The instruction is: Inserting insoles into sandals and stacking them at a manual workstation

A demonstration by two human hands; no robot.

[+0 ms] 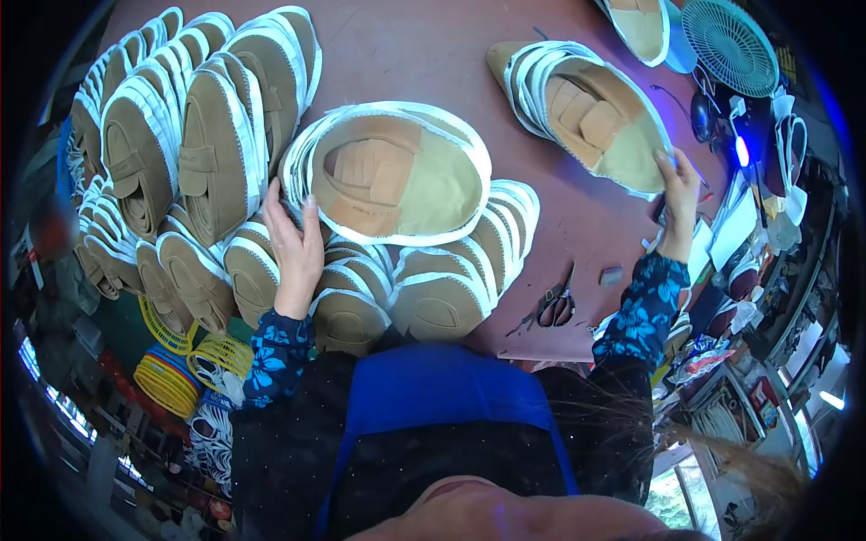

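Note:
Tan loafer uppers with white edging are gathered in nested stacks. One stack [442, 189] lies in front of me, its pale lining and the underside of the strap facing up. My left hand [296, 257] rests against its left end, fingers stretched out and thumb apart. Farther right, a second nested stack of uppers [631, 144] lies tilted on the table, toes to the upper left. My right hand [679, 198] pinches the rim at its near right end, thumb over the edge; some of its fingers are hidden.
Several rows of uppers [212, 144] crowd the table's left side, with more stacks [442, 307] along the near edge. Black scissors [557, 307] and a small grey block [612, 276] lie on the reddish table [406, 45]. A green fan [729, 47] and lit lamp [741, 151] stand right.

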